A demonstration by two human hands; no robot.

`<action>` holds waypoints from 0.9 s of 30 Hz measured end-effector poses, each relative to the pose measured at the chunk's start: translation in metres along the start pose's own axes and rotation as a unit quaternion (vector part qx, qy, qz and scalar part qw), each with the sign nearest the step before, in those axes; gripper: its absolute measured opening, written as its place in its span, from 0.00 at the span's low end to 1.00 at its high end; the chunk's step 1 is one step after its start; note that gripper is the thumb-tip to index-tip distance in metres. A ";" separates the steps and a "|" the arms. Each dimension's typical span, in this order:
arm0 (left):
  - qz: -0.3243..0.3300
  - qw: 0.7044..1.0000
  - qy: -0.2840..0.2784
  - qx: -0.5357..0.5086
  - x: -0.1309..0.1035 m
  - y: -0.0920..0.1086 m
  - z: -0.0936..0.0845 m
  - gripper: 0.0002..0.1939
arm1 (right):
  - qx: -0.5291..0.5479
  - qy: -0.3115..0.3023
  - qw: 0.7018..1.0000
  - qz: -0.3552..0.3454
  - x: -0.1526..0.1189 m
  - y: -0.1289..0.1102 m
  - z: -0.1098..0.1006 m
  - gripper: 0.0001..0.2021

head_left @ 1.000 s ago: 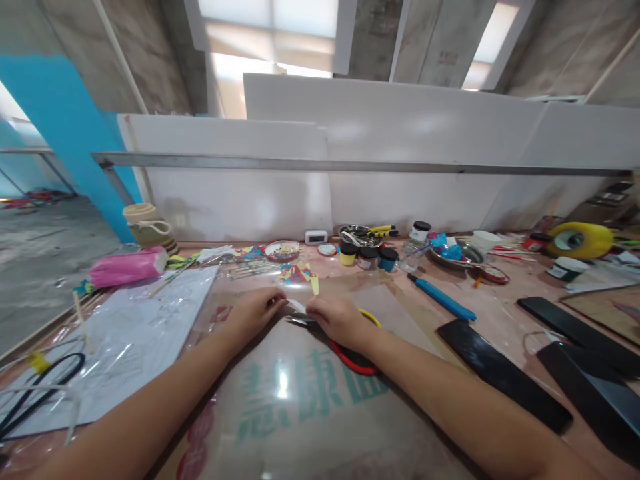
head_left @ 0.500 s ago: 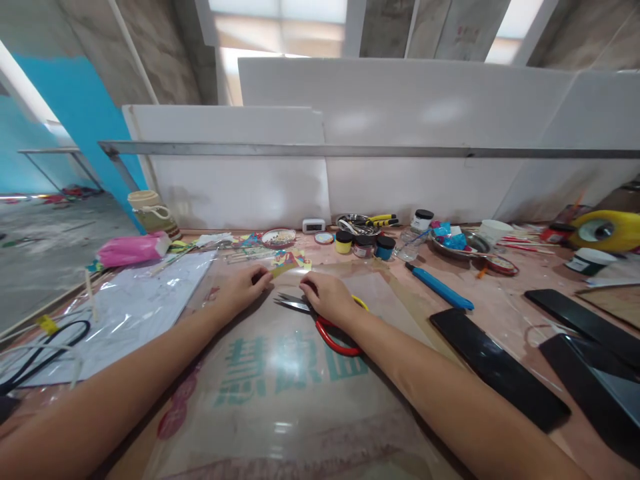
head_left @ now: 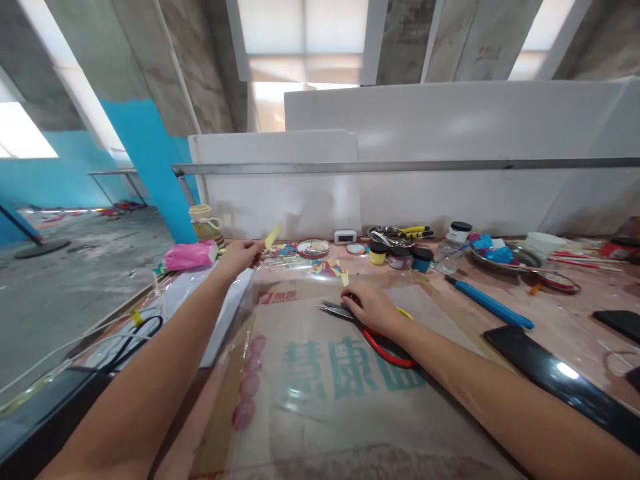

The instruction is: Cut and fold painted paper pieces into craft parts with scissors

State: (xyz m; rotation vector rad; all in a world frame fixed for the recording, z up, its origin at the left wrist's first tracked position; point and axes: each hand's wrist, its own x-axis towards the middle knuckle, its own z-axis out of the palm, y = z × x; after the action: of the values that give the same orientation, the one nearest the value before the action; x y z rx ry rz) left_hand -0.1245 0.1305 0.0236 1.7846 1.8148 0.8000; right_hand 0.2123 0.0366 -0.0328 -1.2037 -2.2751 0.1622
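Note:
My left hand [head_left: 244,259] is raised at the back left of the table, its fingertips closed on a thin yellow strip of paper [head_left: 273,236]. My right hand [head_left: 374,311] rests over the plastic-covered work area, pinching a small yellow piece of paper [head_left: 345,277]. Scissors [head_left: 387,350] with red and yellow handles lie beneath the right hand. Their blades point left; whether the palm grips them is hidden. Green printed characters [head_left: 350,365] show through the clear plastic sheet [head_left: 320,433] under both. A colourful paper cutout [head_left: 327,269] is just beyond the right hand.
Paint jars [head_left: 400,257] stand at the back beside a small white clock [head_left: 345,237]. To the right are a blue utility knife [head_left: 490,303], a black slab [head_left: 555,370] and a metal bowl [head_left: 517,260]. On the left are a pink packet [head_left: 190,255], a mug [head_left: 206,225] and cables [head_left: 135,340].
My left hand has moved away from the right, out to the back left, with the yellow strip. The right hand stays over the scissors. The view has turned left and tilted up.

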 end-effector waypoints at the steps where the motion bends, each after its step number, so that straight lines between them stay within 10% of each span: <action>1: -0.009 1.000 0.022 0.019 0.005 -0.006 -0.013 0.18 | 0.000 -0.001 1.000 0.001 0.000 0.000 0.000 0.06; 5: -0.033 0.991 0.072 0.111 0.031 -0.018 -0.029 0.18 | 0.001 -0.005 1.000 0.006 -0.002 -0.001 -0.001 0.06; 14: 0.008 0.963 0.077 0.258 0.090 0.000 0.003 0.18 | 0.007 -0.008 1.000 -0.006 -0.003 -0.005 -0.004 0.06; 27: -0.003 0.957 -0.093 0.276 0.122 -0.008 0.014 0.18 | 0.021 -0.023 0.999 -0.009 -0.003 -0.001 -0.004 0.06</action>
State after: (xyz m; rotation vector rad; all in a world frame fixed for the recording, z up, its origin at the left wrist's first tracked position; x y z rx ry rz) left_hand -0.1263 0.2533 0.0161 2.0949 2.0419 0.1037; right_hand 0.2154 0.0327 -0.0305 -1.1687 -2.3094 0.2311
